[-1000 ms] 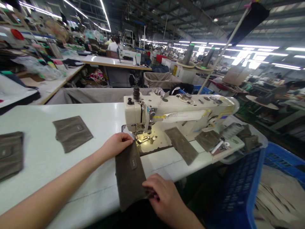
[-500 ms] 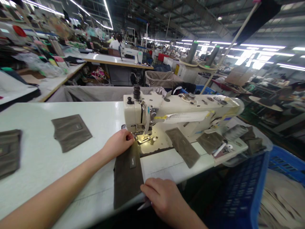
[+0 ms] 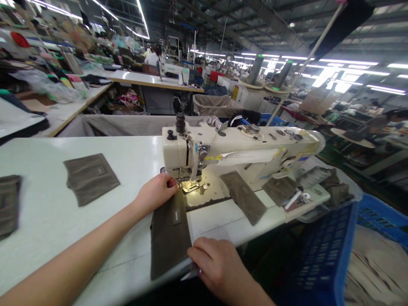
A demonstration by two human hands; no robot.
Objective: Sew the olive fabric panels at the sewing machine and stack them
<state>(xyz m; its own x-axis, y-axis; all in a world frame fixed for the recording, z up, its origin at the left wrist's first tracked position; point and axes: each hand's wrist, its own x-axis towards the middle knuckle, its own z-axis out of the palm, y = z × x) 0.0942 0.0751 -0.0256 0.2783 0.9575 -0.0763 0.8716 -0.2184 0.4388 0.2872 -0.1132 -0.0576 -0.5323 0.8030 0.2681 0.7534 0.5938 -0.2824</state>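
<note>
A dark olive-brown fabric piece (image 3: 167,246) with a small label patch (image 3: 176,212) lies at the sewing machine (image 3: 178,153), its near end at the table's front edge. My left hand (image 3: 157,189) is closed, fingertips pinching the fabric's far end beside the lit presser foot (image 3: 193,187). Curled at the near right corner is my right hand (image 3: 219,261), its thumb and forefinger at the fabric's edge. From under its fingers pokes a small pointed metal blade (image 3: 189,275), which looks like thread snips; the rest is hidden in the palm.
Similar fabric pieces lie left (image 3: 92,176), at the far left edge (image 3: 9,206) and right of the needle (image 3: 244,197). A grey thread cone (image 3: 314,176) rests by the machine's right end. A blue basket (image 3: 338,255) stands lower right, with pale cloth (image 3: 376,267) beyond its wall.
The view has shifted slightly, moving the scene a little left. Both hands keep their places on the fabric, which shows no clear movement against the machine.
</note>
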